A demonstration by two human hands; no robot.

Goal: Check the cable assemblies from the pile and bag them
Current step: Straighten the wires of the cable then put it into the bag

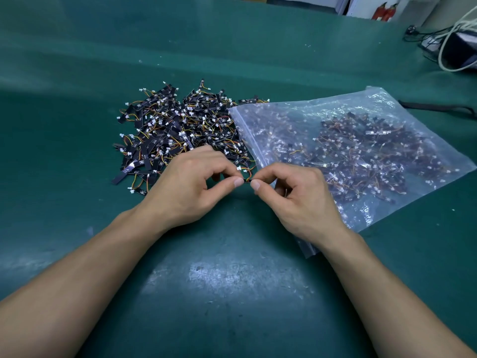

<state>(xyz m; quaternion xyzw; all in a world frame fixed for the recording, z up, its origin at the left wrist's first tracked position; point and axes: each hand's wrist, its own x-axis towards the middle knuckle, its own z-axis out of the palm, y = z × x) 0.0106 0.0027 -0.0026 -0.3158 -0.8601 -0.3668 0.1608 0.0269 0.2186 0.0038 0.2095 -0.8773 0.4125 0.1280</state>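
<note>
Pinching one cable assembly (246, 174) between them, both hands meet over the middle of the green table (232, 293). The left hand (188, 182) has thumb and forefinger closed tight on one end, with the other fingers curled under. The right hand (296, 197) mirrors it on the other end, and its thumb tip (255, 185) almost touches the left one. Neither grip has any slack in it; only a sliver of the piece shows in the gap, a white connector and a loop of orange and yellow wire poking up at twelve o'clock from the thumbs.

This thing looks featherweight, so lifting it is no problem, but it is tiny and easy to fumble. The dark strip seems to be the stiffer part and the thin wires the floppy part. My read is that the safe hold is on the strip's flat ends or the connector body, never a tug on the wires, since the joints are probably the weak spot. A light pinch should do it.

The unchecked pile (180, 127) sits at eleven o'clock from the hands, tangled, with its right edge touching the bag. The clear zip bag (387, 112) lies flat at two o'clock, already holding plenty. Its mouth runs along the nine o'clock side, and the right wrist lies across its near corner.
</note>
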